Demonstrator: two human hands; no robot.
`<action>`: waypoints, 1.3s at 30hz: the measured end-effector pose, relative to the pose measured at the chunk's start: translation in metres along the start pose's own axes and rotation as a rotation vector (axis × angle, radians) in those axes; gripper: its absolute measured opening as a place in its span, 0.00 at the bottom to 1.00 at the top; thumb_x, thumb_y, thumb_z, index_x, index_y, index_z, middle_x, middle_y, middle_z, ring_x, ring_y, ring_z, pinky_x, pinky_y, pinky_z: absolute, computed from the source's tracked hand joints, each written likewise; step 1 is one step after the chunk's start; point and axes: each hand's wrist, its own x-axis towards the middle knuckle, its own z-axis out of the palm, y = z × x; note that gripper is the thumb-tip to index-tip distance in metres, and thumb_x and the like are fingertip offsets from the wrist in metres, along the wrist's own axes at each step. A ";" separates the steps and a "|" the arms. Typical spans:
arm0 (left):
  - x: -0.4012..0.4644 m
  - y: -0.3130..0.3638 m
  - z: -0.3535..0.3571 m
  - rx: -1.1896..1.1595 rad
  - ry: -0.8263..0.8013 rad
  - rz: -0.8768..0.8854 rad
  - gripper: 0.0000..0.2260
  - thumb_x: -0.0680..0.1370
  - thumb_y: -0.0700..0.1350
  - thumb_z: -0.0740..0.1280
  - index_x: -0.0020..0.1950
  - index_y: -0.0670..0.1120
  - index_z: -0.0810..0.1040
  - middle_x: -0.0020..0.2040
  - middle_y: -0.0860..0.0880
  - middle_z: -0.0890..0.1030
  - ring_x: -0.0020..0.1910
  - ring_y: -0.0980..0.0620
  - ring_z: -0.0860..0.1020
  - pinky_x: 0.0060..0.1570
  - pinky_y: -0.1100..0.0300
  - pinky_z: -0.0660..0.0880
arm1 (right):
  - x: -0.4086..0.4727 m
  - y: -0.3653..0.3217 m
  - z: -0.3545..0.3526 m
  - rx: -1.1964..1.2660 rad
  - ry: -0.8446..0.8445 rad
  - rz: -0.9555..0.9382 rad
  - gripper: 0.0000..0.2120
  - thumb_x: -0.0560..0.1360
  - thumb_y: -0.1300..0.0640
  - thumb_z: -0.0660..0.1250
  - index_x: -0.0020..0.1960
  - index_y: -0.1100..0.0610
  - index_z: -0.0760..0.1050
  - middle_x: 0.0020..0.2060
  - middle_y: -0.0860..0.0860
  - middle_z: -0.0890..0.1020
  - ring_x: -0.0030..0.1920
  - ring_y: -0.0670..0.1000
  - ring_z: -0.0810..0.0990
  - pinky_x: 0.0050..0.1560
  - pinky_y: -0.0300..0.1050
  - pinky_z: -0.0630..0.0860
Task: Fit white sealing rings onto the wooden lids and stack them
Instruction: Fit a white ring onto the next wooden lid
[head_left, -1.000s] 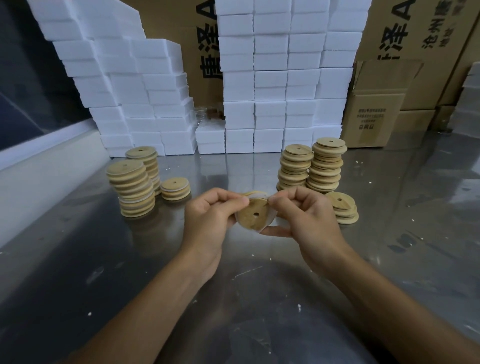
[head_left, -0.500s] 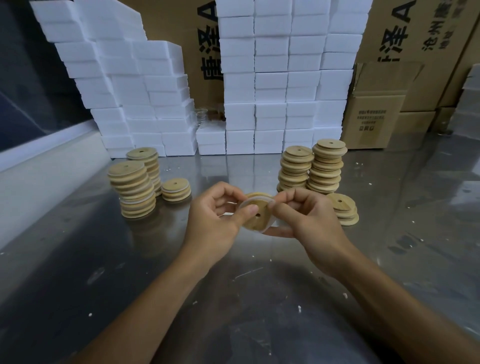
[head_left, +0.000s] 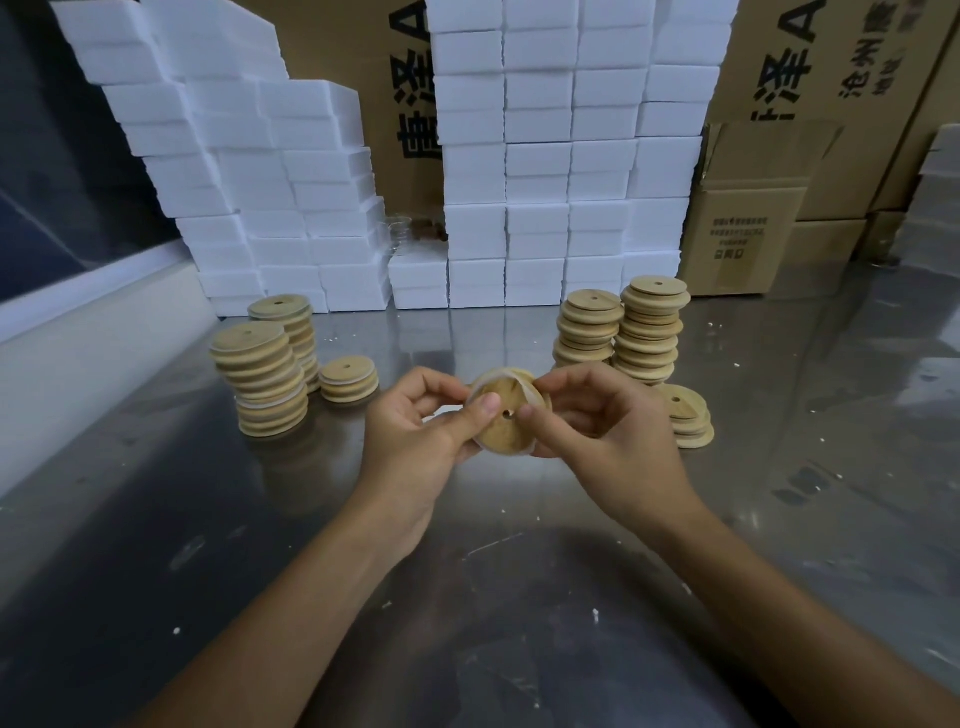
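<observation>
A round wooden lid (head_left: 506, 431) with a small centre hole is held upright above the table between both hands. My left hand (head_left: 421, 431) grips its left edge, thumb pressed on the face. My right hand (head_left: 597, 415) pinches the right edge. A thin white sealing ring (head_left: 501, 375) runs around the lid's top rim, partly seated. On the left stand three stacks of lids with white rings: a tall one (head_left: 262, 379), one behind it (head_left: 288, 327) and a short one (head_left: 348, 378). On the right stand two tall stacks of bare lids (head_left: 589, 327) (head_left: 652, 327) and a short pile (head_left: 685, 415).
The shiny metal table (head_left: 467, 597) carries small white crumbs. White foam blocks (head_left: 540, 156) are piled along the back, with cardboard boxes (head_left: 743, 234) behind and to the right. A pale ledge (head_left: 78, 353) borders the left side.
The lid has turned slightly in my hands, and the white ring now sits further around its upper rim. My left thumb has moved onto the lid's face.
</observation>
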 end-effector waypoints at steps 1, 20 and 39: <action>0.001 -0.001 -0.001 0.044 -0.008 0.016 0.09 0.70 0.35 0.75 0.40 0.43 0.75 0.41 0.43 0.83 0.43 0.45 0.84 0.45 0.49 0.82 | 0.000 0.002 0.000 -0.023 0.009 -0.011 0.06 0.72 0.65 0.75 0.48 0.62 0.80 0.41 0.56 0.86 0.41 0.55 0.86 0.40 0.56 0.84; 0.001 0.001 0.000 0.345 -0.068 0.347 0.12 0.73 0.35 0.73 0.41 0.53 0.83 0.42 0.51 0.86 0.42 0.49 0.84 0.44 0.55 0.82 | 0.002 0.002 0.001 -0.030 -0.011 0.021 0.04 0.76 0.64 0.71 0.47 0.58 0.83 0.44 0.51 0.87 0.48 0.50 0.85 0.46 0.54 0.84; -0.002 0.009 0.001 -0.009 -0.077 0.010 0.09 0.63 0.42 0.74 0.39 0.42 0.78 0.43 0.40 0.85 0.42 0.48 0.82 0.44 0.56 0.78 | 0.003 -0.012 -0.007 0.202 -0.100 0.213 0.04 0.74 0.70 0.69 0.45 0.66 0.83 0.44 0.56 0.87 0.45 0.54 0.87 0.41 0.46 0.83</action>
